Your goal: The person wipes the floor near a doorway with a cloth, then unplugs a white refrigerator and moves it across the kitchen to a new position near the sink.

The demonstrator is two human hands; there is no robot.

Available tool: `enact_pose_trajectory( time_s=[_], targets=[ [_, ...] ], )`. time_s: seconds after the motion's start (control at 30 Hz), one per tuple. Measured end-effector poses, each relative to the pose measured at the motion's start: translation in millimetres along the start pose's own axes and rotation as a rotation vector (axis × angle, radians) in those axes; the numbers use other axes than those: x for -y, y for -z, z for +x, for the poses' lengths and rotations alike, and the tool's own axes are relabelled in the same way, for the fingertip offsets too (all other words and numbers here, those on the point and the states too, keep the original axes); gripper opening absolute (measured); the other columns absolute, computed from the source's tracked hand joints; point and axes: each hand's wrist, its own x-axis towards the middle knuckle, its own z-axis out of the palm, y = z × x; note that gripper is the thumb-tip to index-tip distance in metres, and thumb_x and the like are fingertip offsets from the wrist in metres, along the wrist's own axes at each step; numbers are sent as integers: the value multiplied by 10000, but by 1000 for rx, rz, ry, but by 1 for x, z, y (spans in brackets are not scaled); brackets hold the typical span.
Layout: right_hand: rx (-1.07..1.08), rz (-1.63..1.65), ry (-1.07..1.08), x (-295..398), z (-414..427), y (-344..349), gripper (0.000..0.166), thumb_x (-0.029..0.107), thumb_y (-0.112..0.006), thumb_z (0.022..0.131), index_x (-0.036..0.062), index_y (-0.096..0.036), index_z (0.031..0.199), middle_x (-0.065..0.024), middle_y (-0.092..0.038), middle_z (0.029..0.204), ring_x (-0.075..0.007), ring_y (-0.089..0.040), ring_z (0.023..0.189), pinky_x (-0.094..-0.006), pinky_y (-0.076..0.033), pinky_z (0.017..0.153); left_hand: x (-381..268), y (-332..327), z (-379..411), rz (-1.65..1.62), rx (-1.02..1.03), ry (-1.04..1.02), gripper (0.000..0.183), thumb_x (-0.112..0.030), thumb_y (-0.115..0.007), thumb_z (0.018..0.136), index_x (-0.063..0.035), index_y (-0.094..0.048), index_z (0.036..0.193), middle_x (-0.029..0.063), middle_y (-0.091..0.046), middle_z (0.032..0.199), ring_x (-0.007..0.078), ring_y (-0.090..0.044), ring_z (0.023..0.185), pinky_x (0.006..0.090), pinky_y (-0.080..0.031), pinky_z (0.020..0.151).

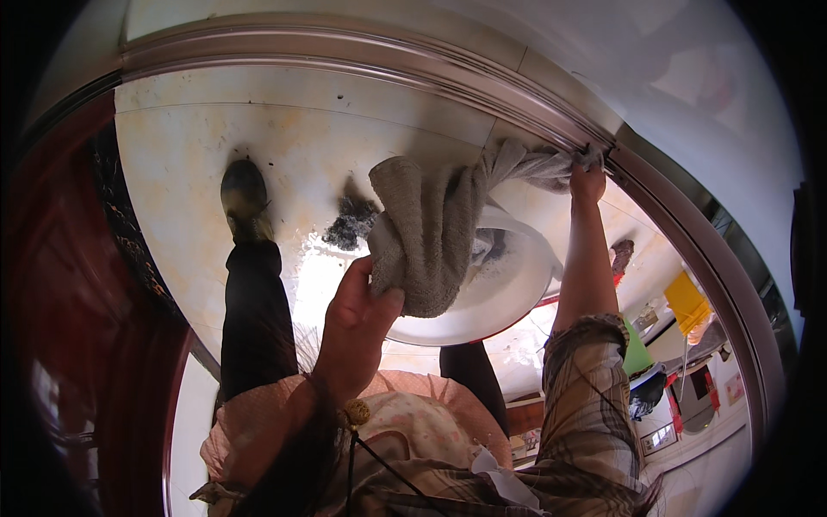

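Observation:
A grey terry towel (426, 226) is stretched between my two hands. My left hand (358, 316) grips its near, folded part between thumb and fingers. My right hand (588, 181) has the far, twisted end bunched against the metal door frame (601, 143), where the frame meets the floor track. Below the towel stands a white basin (510, 291) with a red line along its rim. Inside it is something greyish, partly hidden by the towel. A dark grey, shaggy clump (351, 223) lies on the tiled floor beside the basin.
The metal sliding-door track (323, 48) curves across the far side. To the left is a dark red wooden panel (97, 323) with a black stone strip (132, 213) at its foot. My dark shoe (244, 194) stands on the tiles (187, 136), among dark specks.

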Motion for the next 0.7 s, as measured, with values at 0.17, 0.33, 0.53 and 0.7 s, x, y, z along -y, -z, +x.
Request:
enact_pose_trajectory(
  time_s=[0.17,0.33,0.53,0.7],
  targets=[
    [87,-114,97,7,2,4,463,365,-609,718,28,-611,1035,-190,-611,992,-358,-566,949,-390,-448,817,-8,-3,-3,-49,-8,48,358,-26,-445,873,6,-362,1220,93,-540,1086,126,-505,1001,280,-384,903],
    [106,-278,315,30,-5,-1,242,131,-532,693,-34,-636,837,-282,-584,852,-411,-558,849,-435,-450,791,-16,1,-5,-54,27,71,355,-32,-449,876,8,-362,1218,104,-542,1097,128,-507,1011,282,-383,905],
    [81,-317,407,54,-15,-25,255,116,-535,678,-60,-624,839,-256,-581,887,-411,-547,837,-445,-402,848,-29,9,-6,-63,55,109,352,-31,-457,874,7,-367,1212,98,-548,1086,123,-511,999,275,-388,894],
    [452,-580,377,117,-36,-1,386,249,-566,712,-84,-597,905,-322,-556,953,-431,-488,998,-450,-320,928,-34,16,-8,-113,32,113,342,-36,-467,872,8,-380,1200,87,-558,1057,115,-513,983,266,-391,881]
  ],
)
